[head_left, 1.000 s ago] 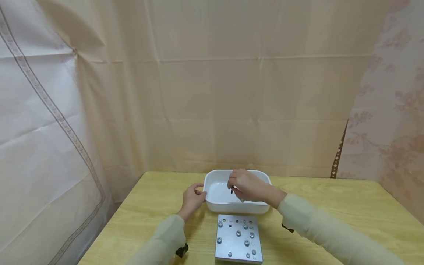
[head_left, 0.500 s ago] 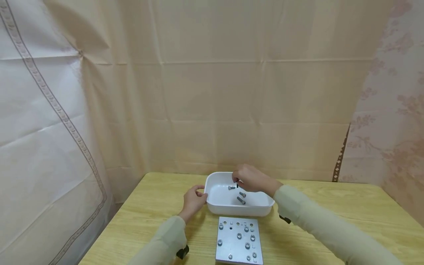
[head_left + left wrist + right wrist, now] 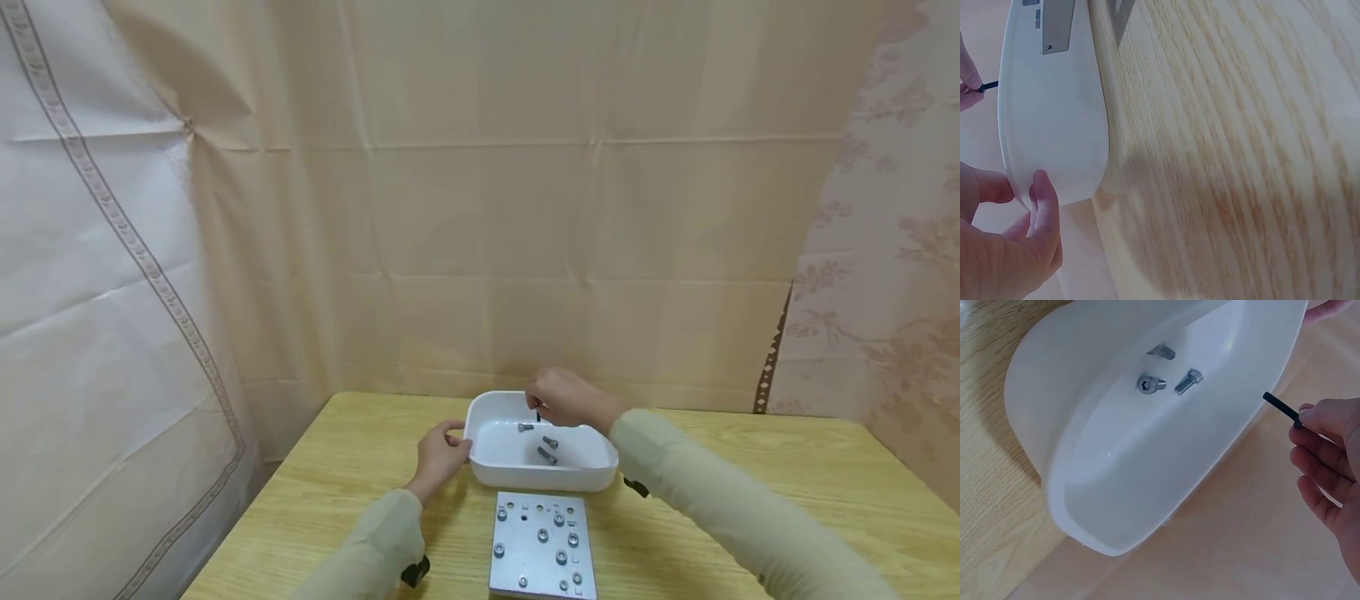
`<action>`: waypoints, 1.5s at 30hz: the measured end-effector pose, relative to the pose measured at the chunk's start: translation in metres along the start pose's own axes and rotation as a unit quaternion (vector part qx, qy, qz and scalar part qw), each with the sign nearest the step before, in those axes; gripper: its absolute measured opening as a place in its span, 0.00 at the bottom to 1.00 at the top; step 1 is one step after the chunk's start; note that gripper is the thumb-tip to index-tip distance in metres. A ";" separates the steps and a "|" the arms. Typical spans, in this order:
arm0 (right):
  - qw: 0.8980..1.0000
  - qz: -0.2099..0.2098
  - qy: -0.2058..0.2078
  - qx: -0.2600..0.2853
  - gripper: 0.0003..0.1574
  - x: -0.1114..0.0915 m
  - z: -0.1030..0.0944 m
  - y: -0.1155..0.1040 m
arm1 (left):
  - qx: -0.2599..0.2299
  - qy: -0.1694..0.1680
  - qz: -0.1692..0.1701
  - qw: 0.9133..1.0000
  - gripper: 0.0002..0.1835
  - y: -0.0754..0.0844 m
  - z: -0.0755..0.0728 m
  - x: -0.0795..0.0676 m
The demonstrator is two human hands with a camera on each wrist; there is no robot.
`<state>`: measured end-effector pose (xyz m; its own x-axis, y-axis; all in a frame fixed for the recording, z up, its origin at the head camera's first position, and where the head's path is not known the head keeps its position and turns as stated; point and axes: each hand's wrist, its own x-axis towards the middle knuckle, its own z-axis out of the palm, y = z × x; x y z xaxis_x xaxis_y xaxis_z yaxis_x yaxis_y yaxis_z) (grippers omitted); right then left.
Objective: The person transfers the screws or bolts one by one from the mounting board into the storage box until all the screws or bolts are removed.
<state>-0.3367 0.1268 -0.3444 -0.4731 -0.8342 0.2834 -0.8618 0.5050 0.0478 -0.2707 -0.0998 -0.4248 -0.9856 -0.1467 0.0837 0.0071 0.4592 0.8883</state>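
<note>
My left hand (image 3: pixel 441 454) grips the left end of a white plastic bin (image 3: pixel 543 478), thumb on the rim and fingers against the outer wall. In the right wrist view, my right hand (image 3: pixel 1332 447) pinches a black threaded screw (image 3: pixel 1280 409) by its end between thumb and forefinger. That hand (image 3: pixel 566 397) is at the bin's back rim in the head view. On the bin's floor lie three silver socket-head screws: one near the front (image 3: pixel 547 456), one just behind it (image 3: pixel 551 442), and one farther left (image 3: pixel 525 427).
In front of the bin lies a silver metal plate (image 3: pixel 525 567) with several socket-head screws standing in it and a few open holes along its far edge. Both rest on a wooden table (image 3: pixel 375 442). A beige curtain (image 3: pixel 465 250) hangs behind the table's back edge.
My right hand, holding the black screw, has drawn back from over the bin's middle toward its back rim. The silver screws have come into sight. My left hand stays on the bin.
</note>
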 end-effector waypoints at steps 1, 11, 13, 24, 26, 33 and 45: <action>1.000 0.006 -0.004 0.002 0.10 0.000 0.001 0.000 | 0.001 -0.001 0.000 1.000 0.19 0.000 0.000 0.000; 0.996 0.072 -0.046 0.013 0.07 0.000 0.001 0.000 | -0.001 -0.001 -0.010 1.000 0.19 0.002 -0.001 0.000; 0.997 0.062 -0.038 0.011 0.07 -0.003 0.001 -0.003 | -0.002 -0.002 -0.010 1.000 0.19 0.002 -0.001 0.000; 1.000 0.011 -0.015 0.023 0.09 -0.035 -0.006 -0.047 | -0.006 0.003 -0.008 1.000 0.18 0.005 -0.001 0.002; 1.000 -0.003 -0.012 0.020 0.09 -0.042 -0.005 -0.056 | -0.006 0.002 -0.008 1.000 0.18 0.004 -0.001 0.002; 0.999 -0.026 -0.022 0.031 0.10 -0.061 0.000 -0.080 | 0.001 0.002 -0.020 1.000 0.18 0.004 -0.001 0.000; 0.996 -0.040 -0.056 0.057 0.11 -0.075 0.009 -0.097 | -0.003 -0.004 -0.027 1.000 0.19 0.003 0.000 0.001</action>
<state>-0.2191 0.1384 -0.3786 -0.4136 -0.8936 0.1746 -0.9099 0.4125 -0.0444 -0.2712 -0.0986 -0.4222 -0.9858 -0.1646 0.0325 -0.0449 0.4455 0.8941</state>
